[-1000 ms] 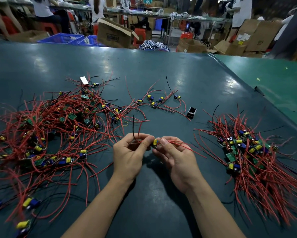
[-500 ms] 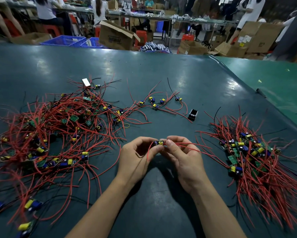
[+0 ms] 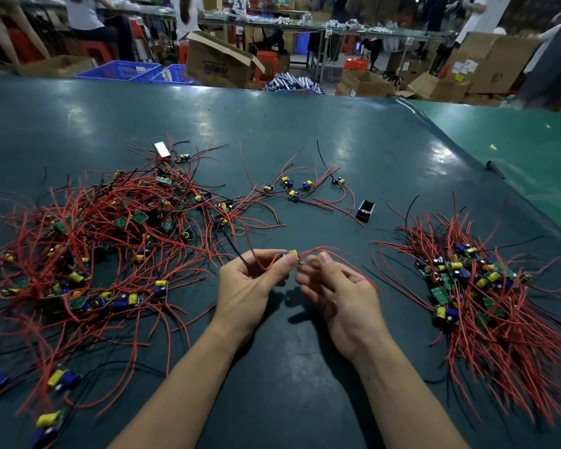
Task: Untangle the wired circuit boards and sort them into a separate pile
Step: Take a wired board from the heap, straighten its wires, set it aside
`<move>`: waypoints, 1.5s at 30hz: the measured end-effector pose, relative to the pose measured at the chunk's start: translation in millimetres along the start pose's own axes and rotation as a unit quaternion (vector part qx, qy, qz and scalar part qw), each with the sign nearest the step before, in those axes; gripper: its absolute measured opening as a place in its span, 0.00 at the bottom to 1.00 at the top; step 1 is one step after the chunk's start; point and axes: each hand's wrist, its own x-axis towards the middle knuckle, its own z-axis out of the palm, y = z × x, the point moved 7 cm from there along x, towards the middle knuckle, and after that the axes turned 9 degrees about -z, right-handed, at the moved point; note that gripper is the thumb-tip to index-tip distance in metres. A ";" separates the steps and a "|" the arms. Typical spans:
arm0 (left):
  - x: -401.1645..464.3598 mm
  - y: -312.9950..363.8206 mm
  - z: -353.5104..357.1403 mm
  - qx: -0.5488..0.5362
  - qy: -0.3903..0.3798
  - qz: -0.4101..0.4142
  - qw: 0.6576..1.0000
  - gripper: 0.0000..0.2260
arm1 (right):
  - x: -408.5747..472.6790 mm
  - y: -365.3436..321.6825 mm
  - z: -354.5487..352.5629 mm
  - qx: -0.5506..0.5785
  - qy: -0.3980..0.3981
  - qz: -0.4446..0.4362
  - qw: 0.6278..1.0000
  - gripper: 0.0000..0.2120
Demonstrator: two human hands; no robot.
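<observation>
My left hand (image 3: 253,283) pinches a small circuit board (image 3: 290,254) with a yellow capacitor between thumb and fingertips, just above the dark green table (image 3: 305,124). Its red wires loop below my left fingers and trail right, behind my right hand (image 3: 335,286). That hand hovers just right of the board, fingers loosely curled and blurred, a small gap away from it. A big tangled pile of red-wired boards (image 3: 94,238) sprawls at the left. On the right lies a second pile (image 3: 483,286) with its wires combed one way.
A few loose wired boards (image 3: 301,186) lie mid-table, with a small black box (image 3: 365,210) beside them. A white block (image 3: 162,149) sits behind the tangle and a yellow rubber band (image 3: 239,231) at its edge. A lighter green table (image 3: 515,150) adjoins at the right. Cardboard boxes and people are beyond.
Both hands pinched the board before. Now my right fingers have come off it and shifted slightly right, while my left hand keeps hold and the wires have swung.
</observation>
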 end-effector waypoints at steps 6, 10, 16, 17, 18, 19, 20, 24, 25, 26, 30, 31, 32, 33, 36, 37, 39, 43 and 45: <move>-5.0 4.5 10.5 0.061 -0.043 0.066 0.995 0.07 | 0.7 -5.5 -5.1 -0.075 0.026 -0.068 0.995 0.05; -6.9 3.8 13.9 0.071 -0.052 0.057 0.994 0.06 | 2.6 -11.9 -10.6 -0.086 0.047 -0.097 0.990 0.05; -5.0 -1.0 9.3 0.029 -0.050 0.002 0.998 0.04 | 3.1 -5.1 -11.5 -0.056 0.079 -0.077 0.992 0.05; -5.2 -1.0 9.4 0.034 -0.050 0.003 0.998 0.04 | 3.7 -4.0 -12.4 -0.045 0.084 -0.072 0.993 0.04; -5.5 -1.0 9.9 0.040 -0.050 0.005 0.998 0.04 | 4.0 -3.6 -12.8 -0.037 0.086 -0.070 0.993 0.05; -5.7 -0.9 10.2 0.042 -0.051 0.004 0.998 0.04 | 4.3 -4.1 -12.8 -0.034 0.084 -0.075 0.993 0.06; -5.7 -1.0 10.1 0.040 -0.052 0.000 0.998 0.04 | 4.3 -5.5 -12.8 -0.037 0.080 -0.086 0.992 0.08; -7.1 -1.0 10.2 0.037 -0.063 -0.007 0.997 0.04 | 4.5 -13.0 -11.7 -0.077 0.062 -0.128 0.987 0.10; -7.4 -0.9 10.3 0.040 -0.064 -0.008 0.997 0.05 | 4.7 -14.2 -12.1 -0.082 0.063 -0.134 0.986 0.10; -7.6 -0.5 10.5 0.043 -0.064 -0.008 0.997 0.05 | 4.8 -15.4 -13.3 -0.089 0.066 -0.142 0.984 0.09; -8.0 0.3 10.7 0.044 -0.061 -0.013 0.997 0.06 | 5.9 -19.4 -18.8 -0.114 0.086 -0.169 0.975 0.14; -7.9 -0.1 10.4 0.044 -0.060 -0.015 0.997 0.06 | 6.7 -19.1 -18.8 -0.117 0.085 -0.172 0.974 0.16; -7.7 -0.9 10.0 0.042 -0.059 -0.020 0.997 0.06 | 7.4 -19.2 -19.1 -0.122 0.083 -0.173 0.974 0.17; -7.5 -1.9 9.6 0.041 -0.058 -0.023 0.997 0.06 | 8.2 -20.0 -19.7 -0.127 0.083 -0.175 0.973 0.17; -7.7 -2.0 9.9 0.042 -0.060 -0.026 0.997 0.07 | 10.4 -24.8 -22.4 -0.140 0.076 -0.183 0.970 0.16; -7.9 -1.6 10.5 0.042 -0.062 -0.025 0.997 0.07 | 11.0 -26.5 -22.9 -0.150 0.068 -0.189 0.968 0.15; -8.5 -1.4 11.8 0.041 -0.070 -0.025 0.996 0.07 | 11.8 -29.6 -25.3 -0.175 0.062 -0.199 0.962 0.13; -9.4 -1.2 12.3 0.043 -0.070 -0.028 0.996 0.08 | 13.3 -35.5 -31.1 -0.215 0.083 -0.232 0.945 0.11; -8.9 -1.1 11.1 0.040 -0.065 -0.030 0.997 0.09 | 13.7 -36.4 -32.2 -0.242 0.089 -0.250 0.933 0.12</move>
